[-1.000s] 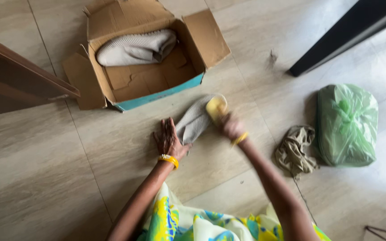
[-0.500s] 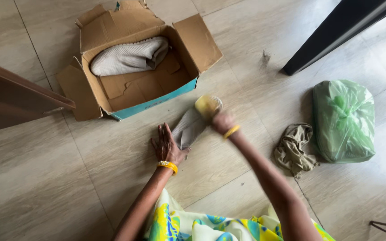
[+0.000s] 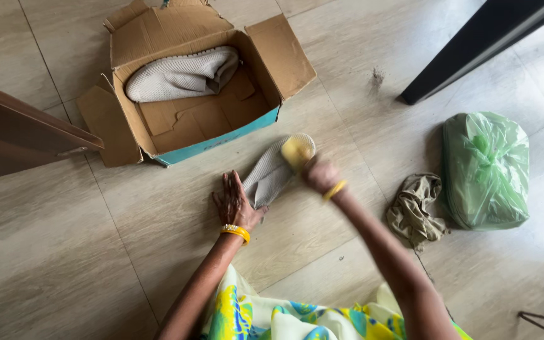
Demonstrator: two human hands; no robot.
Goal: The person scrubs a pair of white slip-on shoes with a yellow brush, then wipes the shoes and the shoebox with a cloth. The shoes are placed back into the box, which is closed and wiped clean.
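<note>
Near frame centre, right hand point(image 3: 320, 174) blurred, fingers closed on a yellow sponge point(image 3: 296, 152) against the toe of a grey knit shoe point(image 3: 271, 173), left hand point(image 3: 234, 203) flat, fingers spread, at its heel, pale tiled floor point(image 3: 51, 252), cardboard box point(image 3: 158, 129) upper left, door point(image 3: 7, 135) cut off at left edge

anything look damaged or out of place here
The cardboard box is battered: its flaps are torn and splayed, and the inner lining is ripped. A small clump of dust or debris lies on the floor tiles, and a crumpled brown cloth sits loose beside the tied green bag. Nothing is spilled.
</note>
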